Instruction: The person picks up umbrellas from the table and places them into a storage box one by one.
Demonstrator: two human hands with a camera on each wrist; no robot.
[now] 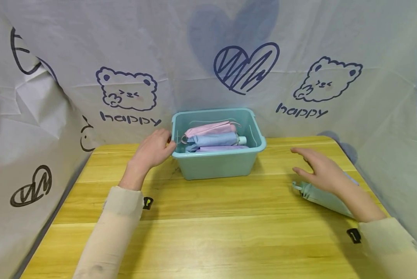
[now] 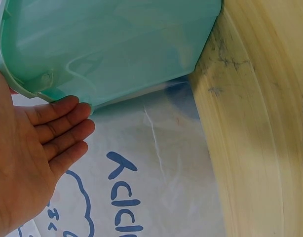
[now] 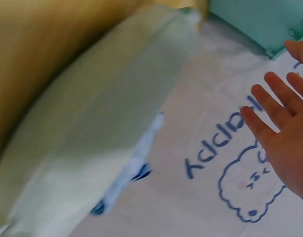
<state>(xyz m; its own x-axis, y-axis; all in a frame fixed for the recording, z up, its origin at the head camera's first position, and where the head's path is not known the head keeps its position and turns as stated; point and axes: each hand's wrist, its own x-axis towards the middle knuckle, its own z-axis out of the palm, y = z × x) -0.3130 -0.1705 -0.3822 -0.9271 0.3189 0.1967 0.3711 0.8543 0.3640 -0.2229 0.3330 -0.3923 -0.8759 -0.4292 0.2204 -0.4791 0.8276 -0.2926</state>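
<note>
A teal plastic bin (image 1: 218, 167) stands at the back of the wooden table. Inside lie folded umbrellas: a pink umbrella (image 1: 208, 128), a blue umbrella (image 1: 211, 139) and a purple umbrella (image 1: 222, 148). My left hand (image 1: 154, 147) holds the bin's left rim, thumb over the edge and fingers along the outer side; in the left wrist view the thumb is hidden. On the right, my right hand (image 1: 321, 170) hovers with fingers spread and nothing in them. Below it lies a pale green folded umbrella (image 1: 328, 199), its strap end toward the bin, partly covered by hand and forearm.
Just beyond the green umbrella, a light blue item with dark blue marks (image 3: 127, 173) shows, mostly hidden. A white curtain (image 1: 194, 89) with bear and heart drawings hangs behind the bin and along both sides. Small black clips (image 1: 147, 202) show beside the sleeves.
</note>
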